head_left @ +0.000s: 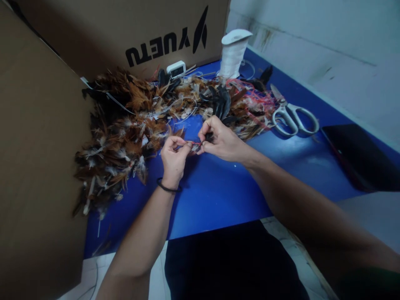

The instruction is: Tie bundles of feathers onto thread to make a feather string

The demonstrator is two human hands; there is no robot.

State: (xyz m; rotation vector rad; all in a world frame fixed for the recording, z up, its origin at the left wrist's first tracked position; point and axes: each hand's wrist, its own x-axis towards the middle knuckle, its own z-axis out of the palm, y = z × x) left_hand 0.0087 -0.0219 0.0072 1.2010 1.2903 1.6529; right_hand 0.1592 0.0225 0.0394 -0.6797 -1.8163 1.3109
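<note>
– Left hand and right hand both pinch that red string just above the blue table, yeah?
– Yep, both closed on it. Looks super light and limp, maybe slippery, so I'd grip near each end

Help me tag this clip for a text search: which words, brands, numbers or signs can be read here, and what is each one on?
"YUETU": printed upside down in black on the large cardboard box at the back, beside a black leaf-like logo.
Small white device: any figures on its dark display are too small and blurred to read.
I can read no other text.
</note>
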